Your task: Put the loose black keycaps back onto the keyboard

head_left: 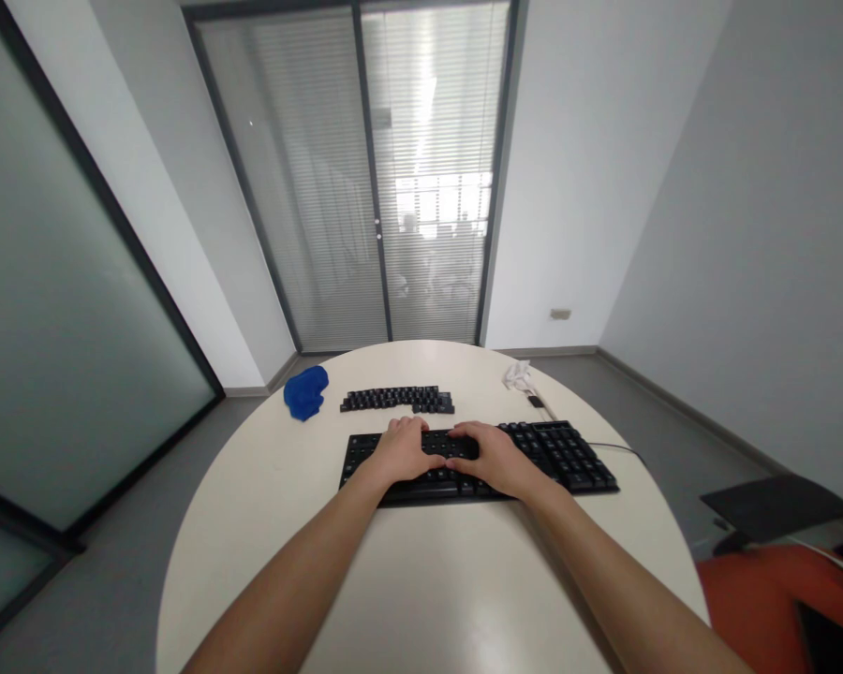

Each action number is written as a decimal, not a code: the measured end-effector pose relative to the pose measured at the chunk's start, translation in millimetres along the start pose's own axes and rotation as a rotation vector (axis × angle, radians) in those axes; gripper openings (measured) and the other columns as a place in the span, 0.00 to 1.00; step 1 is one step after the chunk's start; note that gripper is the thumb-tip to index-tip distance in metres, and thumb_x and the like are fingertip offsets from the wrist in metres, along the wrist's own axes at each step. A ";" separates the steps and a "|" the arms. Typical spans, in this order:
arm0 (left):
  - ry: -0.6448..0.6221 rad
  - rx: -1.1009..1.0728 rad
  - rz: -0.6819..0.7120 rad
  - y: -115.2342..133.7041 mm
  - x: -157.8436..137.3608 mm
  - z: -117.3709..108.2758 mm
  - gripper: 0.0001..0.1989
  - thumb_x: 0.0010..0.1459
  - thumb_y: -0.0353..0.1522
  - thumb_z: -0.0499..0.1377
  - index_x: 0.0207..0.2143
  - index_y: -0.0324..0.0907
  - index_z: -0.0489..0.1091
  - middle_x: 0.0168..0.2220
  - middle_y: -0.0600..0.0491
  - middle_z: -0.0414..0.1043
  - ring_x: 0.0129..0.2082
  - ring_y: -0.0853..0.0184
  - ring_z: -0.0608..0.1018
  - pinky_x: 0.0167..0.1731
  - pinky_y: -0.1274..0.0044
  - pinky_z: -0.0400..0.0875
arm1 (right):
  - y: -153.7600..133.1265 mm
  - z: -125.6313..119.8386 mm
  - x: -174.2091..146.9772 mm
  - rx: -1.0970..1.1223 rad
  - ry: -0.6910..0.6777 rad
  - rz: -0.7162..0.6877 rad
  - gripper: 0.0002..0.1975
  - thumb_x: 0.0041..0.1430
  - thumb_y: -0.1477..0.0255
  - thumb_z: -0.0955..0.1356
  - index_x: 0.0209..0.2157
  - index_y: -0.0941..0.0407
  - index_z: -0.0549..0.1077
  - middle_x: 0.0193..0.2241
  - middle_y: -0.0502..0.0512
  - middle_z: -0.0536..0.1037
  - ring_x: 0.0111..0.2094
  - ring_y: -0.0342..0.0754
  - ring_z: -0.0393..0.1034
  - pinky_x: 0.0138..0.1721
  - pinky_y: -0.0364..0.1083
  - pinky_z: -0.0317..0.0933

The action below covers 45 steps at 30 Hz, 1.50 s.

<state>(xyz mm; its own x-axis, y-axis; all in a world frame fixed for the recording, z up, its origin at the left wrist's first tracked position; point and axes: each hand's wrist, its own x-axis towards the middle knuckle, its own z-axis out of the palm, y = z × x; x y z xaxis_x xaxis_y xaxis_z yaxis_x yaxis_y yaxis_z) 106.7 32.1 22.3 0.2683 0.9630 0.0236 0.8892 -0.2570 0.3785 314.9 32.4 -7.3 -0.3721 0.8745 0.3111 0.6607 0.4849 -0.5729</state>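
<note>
A black keyboard (pixel 560 459) lies across the round table in front of me. Over its left and middle part, bare sockets without keycaps show, while the number pad at its right end is full of keys. My left hand (pixel 402 451) rests on the left-middle part, thumb stretched toward the right hand and fingers forward. On the middle part is my right hand (pixel 495 459), its thumb and index finger apart in a curve. The two thumb tips nearly meet; whether a small key sits under them I cannot tell. Loose black keycaps (pixel 397 399) stand in rows behind the keyboard.
A blue cloth (pixel 305 391) lies at the left back of the white table (pixel 253 524). Crumpled white material (pixel 518 375) and a thin stick-like item with a black part (pixel 535 402) lie at the right back. The keyboard cable (pixel 614 446) runs off the right edge, above an orange chair (pixel 765 599).
</note>
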 end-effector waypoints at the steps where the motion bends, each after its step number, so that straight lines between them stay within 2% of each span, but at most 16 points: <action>1: 0.002 -0.007 0.012 -1.1 0.4 0.2 0.32 0.48 0.47 0.68 0.51 0.40 0.70 0.52 0.39 0.72 0.55 0.46 0.71 0.54 0.65 0.66 | -0.6 -0.6 -0.3 -0.001 0.000 0.001 0.22 0.50 0.64 0.76 0.47 0.55 0.78 0.48 0.59 0.80 0.50 0.58 0.73 0.55 0.56 0.63; 5: 0.038 -0.074 0.039 -10.4 7.9 3.9 0.32 0.48 0.47 0.68 0.51 0.39 0.70 0.51 0.40 0.74 0.53 0.48 0.73 0.53 0.66 0.68 | -4.3 -5.1 -2.0 -0.032 -0.015 -0.035 0.20 0.53 0.62 0.75 0.47 0.56 0.78 0.48 0.60 0.80 0.49 0.58 0.74 0.55 0.56 0.64; 8: 0.201 -0.094 0.034 -19.1 18.1 9.0 0.24 0.57 0.43 0.62 0.51 0.38 0.70 0.50 0.41 0.75 0.51 0.52 0.76 0.53 0.67 0.69 | -6.4 -8.7 -3.6 -0.068 -0.045 -0.094 0.19 0.57 0.60 0.73 0.47 0.55 0.78 0.49 0.61 0.79 0.51 0.58 0.73 0.57 0.56 0.63; 11: 0.272 -0.074 0.099 -28.7 26.8 14.4 0.25 0.61 0.37 0.59 0.58 0.38 0.65 0.59 0.42 0.69 0.59 0.55 0.71 0.60 0.67 0.62 | -6.4 -10.0 -5.0 -0.091 -0.050 -0.121 0.19 0.59 0.59 0.71 0.48 0.55 0.78 0.52 0.62 0.78 0.53 0.58 0.72 0.58 0.56 0.62; 15: 0.250 -0.026 0.219 -42.6 32.0 21.8 0.31 0.62 0.37 0.57 0.66 0.37 0.56 0.67 0.42 0.58 0.66 0.55 0.62 0.66 0.65 0.54 | -5.1 -9.0 -5.7 -0.106 -0.035 -0.138 0.19 0.59 0.59 0.71 0.48 0.56 0.78 0.52 0.63 0.78 0.53 0.58 0.72 0.59 0.56 0.63; 18: 0.182 0.021 0.206 -47.6 32.0 25.5 0.32 0.65 0.40 0.53 0.68 0.38 0.53 0.69 0.43 0.53 0.69 0.53 0.57 0.67 0.62 0.51 | -4.5 -8.5 -5.6 -0.101 -0.030 -0.149 0.19 0.59 0.59 0.71 0.48 0.55 0.78 0.52 0.62 0.78 0.53 0.58 0.72 0.58 0.56 0.63; 21: 0.116 0.073 0.176 -46.1 30.5 25.5 0.32 0.66 0.43 0.51 0.68 0.37 0.54 0.70 0.44 0.51 0.70 0.51 0.54 0.67 0.60 0.49 | -4.3 -8.4 -5.4 -0.105 -0.031 -0.154 0.19 0.59 0.59 0.71 0.48 0.55 0.78 0.52 0.62 0.78 0.53 0.58 0.72 0.59 0.56 0.63; 25: 0.092 0.108 0.157 -41.8 28.0 23.1 0.29 0.66 0.45 0.50 0.64 0.40 0.62 0.70 0.46 0.53 0.69 0.51 0.55 0.66 0.59 0.50 | -4.8 -8.6 -5.3 -0.109 -0.027 -0.155 0.19 0.59 0.59 0.71 0.48 0.55 0.78 0.52 0.62 0.78 0.54 0.58 0.72 0.59 0.55 0.63; 33: 0.182 0.091 0.236 -41.1 26.4 20.2 0.21 0.67 0.43 0.52 0.51 0.40 0.75 0.63 0.44 0.65 0.63 0.53 0.66 0.63 0.63 0.58 | -5.3 -9.2 -5.7 -0.113 -0.028 -0.157 0.19 0.59 0.60 0.71 0.48 0.55 0.78 0.52 0.63 0.78 0.54 0.58 0.72 0.59 0.57 0.62; 41: 0.243 0.037 0.168 -39.9 26.2 17.2 0.17 0.68 0.35 0.51 0.37 0.41 0.80 0.49 0.46 0.76 0.47 0.59 0.77 0.51 0.71 0.69 | -4.1 -10.6 -5.2 -0.126 -0.046 -0.180 0.17 0.63 0.60 0.68 0.49 0.55 0.78 0.52 0.61 0.78 0.54 0.57 0.72 0.58 0.56 0.63; 45: 0.277 0.000 0.113 -42.0 28.0 16.1 0.14 0.65 0.32 0.55 0.33 0.42 0.80 0.44 0.49 0.79 0.44 0.60 0.79 0.48 0.73 0.69 | -4.3 -11.8 -4.6 -0.112 -0.043 -0.170 0.16 0.66 0.60 0.66 0.48 0.54 0.79 0.51 0.60 0.79 0.54 0.56 0.72 0.58 0.55 0.63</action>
<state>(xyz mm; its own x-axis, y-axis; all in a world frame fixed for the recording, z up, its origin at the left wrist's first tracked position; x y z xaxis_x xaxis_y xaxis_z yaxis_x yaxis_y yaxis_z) 82.8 68.6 -7.8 0.2541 0.9136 0.3175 0.8596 -0.3638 0.3589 321.5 26.4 2.6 -0.5105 0.7798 0.3625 0.6535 0.6258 -0.4258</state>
